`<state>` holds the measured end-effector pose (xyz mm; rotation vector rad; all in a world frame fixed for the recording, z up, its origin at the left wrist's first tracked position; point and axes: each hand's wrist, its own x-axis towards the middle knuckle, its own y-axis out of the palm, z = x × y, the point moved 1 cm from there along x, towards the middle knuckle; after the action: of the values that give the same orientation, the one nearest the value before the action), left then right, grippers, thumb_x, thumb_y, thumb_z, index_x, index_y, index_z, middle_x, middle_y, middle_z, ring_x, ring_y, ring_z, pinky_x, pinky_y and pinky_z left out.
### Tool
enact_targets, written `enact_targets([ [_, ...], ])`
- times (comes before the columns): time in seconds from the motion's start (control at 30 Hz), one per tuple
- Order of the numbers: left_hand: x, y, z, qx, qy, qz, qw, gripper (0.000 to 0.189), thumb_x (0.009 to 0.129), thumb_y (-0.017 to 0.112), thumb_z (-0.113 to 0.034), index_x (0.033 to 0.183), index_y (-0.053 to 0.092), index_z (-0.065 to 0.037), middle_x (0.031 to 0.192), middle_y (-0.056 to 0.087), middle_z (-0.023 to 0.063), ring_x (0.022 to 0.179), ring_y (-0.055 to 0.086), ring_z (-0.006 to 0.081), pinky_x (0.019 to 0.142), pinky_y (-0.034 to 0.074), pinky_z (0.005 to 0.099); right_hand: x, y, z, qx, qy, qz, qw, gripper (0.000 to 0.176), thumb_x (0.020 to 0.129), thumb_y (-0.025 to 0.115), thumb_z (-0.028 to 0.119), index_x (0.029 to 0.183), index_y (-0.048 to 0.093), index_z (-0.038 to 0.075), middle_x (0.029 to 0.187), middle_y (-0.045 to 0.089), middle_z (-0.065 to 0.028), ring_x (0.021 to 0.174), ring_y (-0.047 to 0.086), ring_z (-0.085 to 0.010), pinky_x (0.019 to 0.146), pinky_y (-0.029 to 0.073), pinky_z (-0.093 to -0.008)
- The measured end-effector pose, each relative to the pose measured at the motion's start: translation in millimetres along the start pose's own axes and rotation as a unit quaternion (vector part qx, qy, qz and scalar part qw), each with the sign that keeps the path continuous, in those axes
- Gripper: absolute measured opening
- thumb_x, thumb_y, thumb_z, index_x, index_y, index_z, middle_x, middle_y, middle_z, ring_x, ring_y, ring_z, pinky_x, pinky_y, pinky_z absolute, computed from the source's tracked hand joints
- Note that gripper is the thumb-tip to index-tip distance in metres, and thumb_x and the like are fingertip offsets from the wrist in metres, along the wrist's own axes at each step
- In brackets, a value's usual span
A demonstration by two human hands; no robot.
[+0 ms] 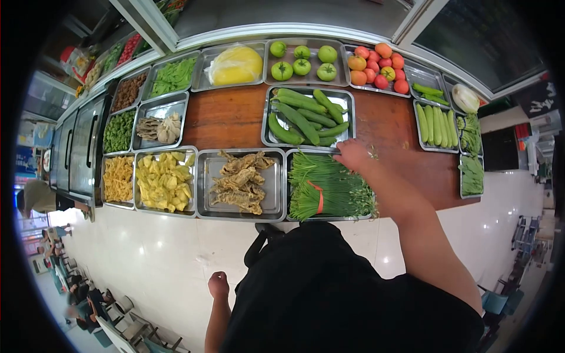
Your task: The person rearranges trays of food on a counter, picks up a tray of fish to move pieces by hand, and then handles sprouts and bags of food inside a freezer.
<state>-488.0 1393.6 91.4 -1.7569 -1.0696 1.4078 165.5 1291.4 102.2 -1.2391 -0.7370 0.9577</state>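
My right hand [354,155] reaches over the table to the near right corner of a metal tray [266,126] of long green cucumbers [303,116]. Its fingers and thumb close about the tray's rim, though the exact contact is partly hidden. Just below this hand lies a bundle of green flowering chives [329,188] tied with a red band [316,197], in its own tray. My left hand [218,284] hangs low at my side, away from the table, with its fingers curled in and nothing visible in them.
Along the wooden table [220,115] stand more trays: red tomatoes [379,67], green tomatoes [301,66], a yellow bagged mass [235,65], brown dried pieces [238,182], yellow chunks [165,181] and peeled green gourds [436,125]. Window frames border the back. Seated people and chairs are at lower left.
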Motion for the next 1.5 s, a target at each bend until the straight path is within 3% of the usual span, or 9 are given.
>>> enact_targets([
  [0.07, -9, 0, -17, -0.036, -0.024, -0.030, 0.999, 0.025, 0.084, 0.059, -0.026, 0.088, 0.071, -0.004, 0.076, 0.067, 0.0204, 0.071, 0.065, 0.0364, 0.064, 0.051, 0.0444, 14, 0, -14, -0.108, -0.051, 0.184, 0.976, 0.038, 0.087, 0.058, 0.044, 0.098, 0.066, 0.008, 0.093, 0.068, -0.0095, 0.099, 0.061, -0.0290, 0.096, 0.037, -0.0433],
  [0.3, -36, 19, -72, -0.043, -0.015, 0.008, 0.999, 0.023, 0.083, 0.060, -0.025, 0.086, 0.072, -0.006, 0.069, 0.065, 0.0181, 0.065, 0.065, 0.0341, 0.061, 0.050, 0.0436, 15, -16, -36, -0.159, 0.007, 0.302, 0.940, 0.056, 0.094, 0.039, 0.055, 0.094, 0.070, 0.007, 0.092, 0.069, -0.0116, 0.097, 0.062, -0.0276, 0.096, 0.036, -0.0479],
  [0.43, -30, 25, -84, -0.008, 0.014, 0.017, 1.000, 0.020, 0.083, 0.060, -0.024, 0.085, 0.072, -0.008, 0.068, 0.065, 0.0175, 0.064, 0.065, 0.0339, 0.059, 0.050, 0.0441, -15, -20, -84, -0.088, 0.048, 0.244, 0.965, 0.053, 0.096, 0.038, 0.050, 0.094, 0.070, 0.008, 0.092, 0.069, -0.0136, 0.096, 0.062, -0.0285, 0.095, 0.037, -0.0471],
  [0.5, -25, 20, -87, 0.000, 0.022, 0.020, 1.000, 0.020, 0.083, 0.060, -0.024, 0.085, 0.072, -0.008, 0.068, 0.065, 0.0177, 0.064, 0.064, 0.0341, 0.059, 0.049, 0.0445, -33, -18, -116, -0.099, 0.067, 0.151, 0.981, 0.045, 0.094, 0.044, 0.046, 0.093, 0.070, 0.009, 0.090, 0.069, -0.0133, 0.096, 0.062, -0.0288, 0.094, 0.038, -0.0464],
  [0.6, -15, 5, -102, 0.011, 0.046, 0.009, 0.999, 0.022, 0.084, 0.060, -0.025, 0.085, 0.071, -0.006, 0.066, 0.064, 0.0177, 0.062, 0.064, 0.0338, 0.058, 0.049, 0.0441, -56, -24, -159, -0.093, 0.082, 0.125, 0.984, 0.039, 0.090, 0.052, 0.044, 0.095, 0.068, 0.008, 0.091, 0.069, -0.0124, 0.098, 0.062, -0.0293, 0.094, 0.039, -0.0455],
  [0.83, -9, -2, -117, -0.035, 0.022, -0.022, 0.999, 0.025, 0.085, 0.060, -0.026, 0.087, 0.071, -0.004, 0.065, 0.064, 0.0174, 0.059, 0.062, 0.0324, 0.056, 0.047, 0.0421, -92, -34, -200, -0.184, 0.035, 0.146, 0.972, 0.041, 0.088, 0.055, 0.046, 0.098, 0.065, 0.007, 0.097, 0.068, -0.0106, 0.098, 0.063, -0.0266, 0.094, 0.039, -0.0447],
  [0.9, -15, 3, -121, -0.020, 0.025, -0.025, 0.999, 0.024, 0.086, 0.060, -0.026, 0.087, 0.071, -0.004, 0.067, 0.064, 0.0171, 0.060, 0.063, 0.0322, 0.056, 0.048, 0.0419, -90, -30, -204, -0.205, 0.090, 0.250, 0.942, 0.045, 0.090, 0.051, 0.049, 0.099, 0.065, 0.007, 0.096, 0.068, -0.0101, 0.097, 0.064, -0.0242, 0.094, 0.039, -0.0436],
  [1.33, -33, 6, -116, 0.036, 0.038, 0.014, 0.999, 0.023, 0.084, 0.059, -0.025, 0.082, 0.071, -0.006, 0.067, 0.064, 0.0183, 0.064, 0.064, 0.0361, 0.059, 0.050, 0.0453, -103, -28, -263, -0.238, 0.170, 0.242, 0.925, 0.051, 0.091, 0.048, 0.054, 0.100, 0.066, 0.007, 0.097, 0.069, -0.0113, 0.097, 0.065, -0.0268, 0.098, 0.040, -0.0458],
  [1.5, -26, -3, -128, 0.038, 0.019, 0.029, 0.999, 0.022, 0.084, 0.058, -0.026, 0.084, 0.071, -0.009, 0.082, 0.067, 0.0186, 0.079, 0.065, 0.0372, 0.071, 0.052, 0.0464, -94, -31, -256, -0.204, 0.203, 0.274, 0.918, 0.055, 0.090, 0.048, 0.056, 0.100, 0.065, 0.004, 0.099, 0.070, -0.0138, 0.100, 0.065, -0.0298, 0.097, 0.041, -0.0465],
])
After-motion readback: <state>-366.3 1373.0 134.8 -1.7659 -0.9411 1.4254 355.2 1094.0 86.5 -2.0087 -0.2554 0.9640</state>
